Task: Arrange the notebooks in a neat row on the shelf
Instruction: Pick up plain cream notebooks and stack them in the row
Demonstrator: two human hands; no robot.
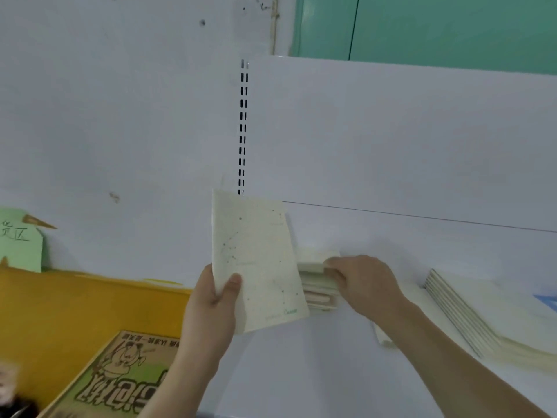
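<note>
Your left hand (211, 309) pinching cream speckled paper notebook (256, 260) upright, your right hand (364, 285) gripping small cream notebook pile (316, 285) behind it, bigger cream stack (482, 315) right, white metal shelf (316, 366), yellow bin (60, 309) left.

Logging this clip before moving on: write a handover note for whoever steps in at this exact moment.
Left hand holds one notebook upright, thumb on its cover.
Right hand grips a small stack lying on the shelf, just behind that notebook.
A bigger stack lies flat at the right, fanned and skewed.
Done: no neat row shows yet.
Left: probably join the held notebook with the small stack, then square up and line up both stacks.
</note>
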